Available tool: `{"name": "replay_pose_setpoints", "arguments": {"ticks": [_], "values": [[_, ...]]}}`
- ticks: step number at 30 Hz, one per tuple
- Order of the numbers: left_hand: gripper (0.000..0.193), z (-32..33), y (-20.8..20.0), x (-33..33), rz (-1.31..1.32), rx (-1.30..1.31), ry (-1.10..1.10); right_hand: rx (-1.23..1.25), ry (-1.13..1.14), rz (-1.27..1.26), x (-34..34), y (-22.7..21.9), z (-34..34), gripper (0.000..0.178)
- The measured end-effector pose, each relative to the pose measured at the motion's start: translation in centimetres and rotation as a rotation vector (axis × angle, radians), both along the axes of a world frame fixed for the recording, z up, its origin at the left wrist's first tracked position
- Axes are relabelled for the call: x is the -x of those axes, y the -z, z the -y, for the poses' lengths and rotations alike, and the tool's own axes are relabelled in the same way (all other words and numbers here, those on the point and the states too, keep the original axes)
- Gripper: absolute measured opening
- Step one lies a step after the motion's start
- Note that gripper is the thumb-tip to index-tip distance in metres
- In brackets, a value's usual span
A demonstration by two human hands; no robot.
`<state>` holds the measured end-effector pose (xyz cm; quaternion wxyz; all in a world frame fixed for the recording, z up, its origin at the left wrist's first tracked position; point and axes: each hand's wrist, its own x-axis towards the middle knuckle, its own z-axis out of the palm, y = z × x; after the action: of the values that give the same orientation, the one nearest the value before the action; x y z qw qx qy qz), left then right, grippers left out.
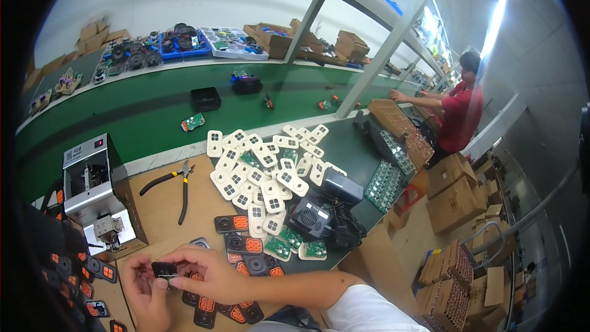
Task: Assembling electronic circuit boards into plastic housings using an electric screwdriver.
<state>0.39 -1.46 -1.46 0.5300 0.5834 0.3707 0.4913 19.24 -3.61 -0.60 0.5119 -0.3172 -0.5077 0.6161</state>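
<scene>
Low in the view, my left hand (145, 289) and my right hand (206, 275) meet, fingers closed round a small dark rectangular part (164, 268). It looks like a piece of a remote casing, though fingers cover much of it. Black remote casings with orange buttons (204, 312) lie under and beside my right forearm. Beyond my hands, diagonal cutters (183, 185) with black and yellow handles rest with their handles spread on the brown board (150, 218). A silver bench machine (92, 187) stands to the left.
White remote casings (258, 175) form a heap ahead, with green circuit boards (278, 247) near it. A black boxy device (310, 216) stands right of them. Behind runs a green conveyor belt (166, 98). More black-orange casings (67, 264) crowd the left; a person in red (461, 114) works far right.
</scene>
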Motion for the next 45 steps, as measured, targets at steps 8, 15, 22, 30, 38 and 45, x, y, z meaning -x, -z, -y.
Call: {"name": "replay_pose_setpoints", "arguments": {"ticks": [8,15,22,30,38,45], "values": [[0.035,0.0,0.4,1.2,0.049,-0.038,-0.01,0.09,-0.048,-0.078,0.5,-0.1,0.4,0.034],[0.03,-0.2,0.4,0.5,0.092,0.001,0.009,0.097,0.07,-0.034,0.9,0.2,0.7,0.028],[0.03,0.3,-0.9,0.7,-0.105,0.048,-0.057,0.08,0.034,-0.079,0.8,1.4,-0.7,0.035],[0.08,-4.9,-13.3,6.5,0.092,-0.987,-0.754,0.349,0.126,-0.583,-2.8,0.8,-2.3,0.031],[0.045,-6.3,-20.4,4.5,0.164,-0.367,0.255,0.557,-0.121,-0.803,-2.9,0.8,-1.8,0.048],[0.044,-10.5,-12.5,2.2,0.1,-0.364,-0.18,0.65,-0.117,-0.696,-0.6,-0.2,-1.2,0.054]]}}
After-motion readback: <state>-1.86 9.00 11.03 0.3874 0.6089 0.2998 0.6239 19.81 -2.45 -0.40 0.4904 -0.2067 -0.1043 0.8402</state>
